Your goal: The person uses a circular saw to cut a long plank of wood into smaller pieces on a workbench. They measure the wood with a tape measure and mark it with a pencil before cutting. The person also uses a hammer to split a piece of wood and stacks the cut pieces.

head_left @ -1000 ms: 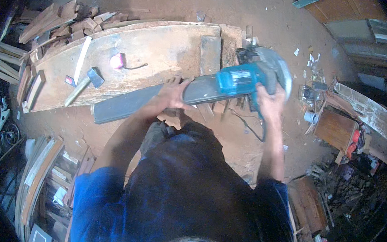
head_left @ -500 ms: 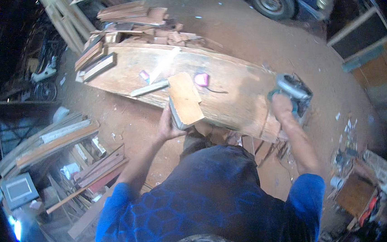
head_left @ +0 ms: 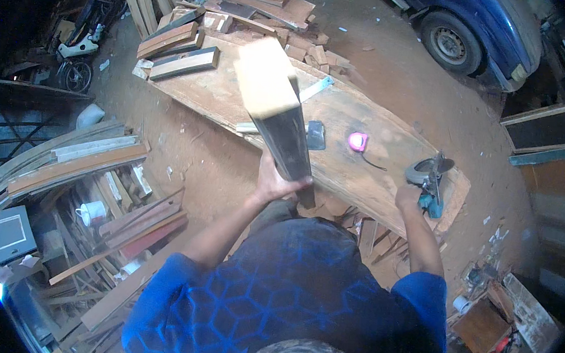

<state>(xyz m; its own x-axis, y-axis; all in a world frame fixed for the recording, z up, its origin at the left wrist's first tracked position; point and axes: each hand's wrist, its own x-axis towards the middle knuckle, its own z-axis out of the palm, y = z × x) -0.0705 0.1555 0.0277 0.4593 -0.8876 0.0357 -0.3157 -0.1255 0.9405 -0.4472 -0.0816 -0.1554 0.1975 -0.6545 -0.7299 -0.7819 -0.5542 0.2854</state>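
Note:
My left hand [head_left: 275, 181] grips a thick wooden block [head_left: 264, 75] near its lower end. The block stands tilted up in front of me, with a pale face on top and a dark long side. At the right end of the wooden workbench [head_left: 388, 185], my right hand [head_left: 409, 197] is closed at the handle of a teal circular saw [head_left: 431, 205]. The saw's round blade and guard face away from me. Between the hands lie a pink tape measure [head_left: 358, 141] with a dark strap and a dark flat rectangular piece [head_left: 315, 135]. The block partly covers a thin pale strip behind it.
Dark-edged wooden pieces [head_left: 185, 64] rest on the bench's left end, near stacked offcuts [head_left: 263, 2]. A ruler-like strip [head_left: 317, 88] lies behind the block. Scrap wood and a white mug [head_left: 90, 213] fill the left floor. A blue vehicle [head_left: 493, 34] stands beyond the bench.
My left hand has tipped the block up, so its dark long side now shows. The saw sits lower in view, and my right hand stays at it. The whole view has turned.

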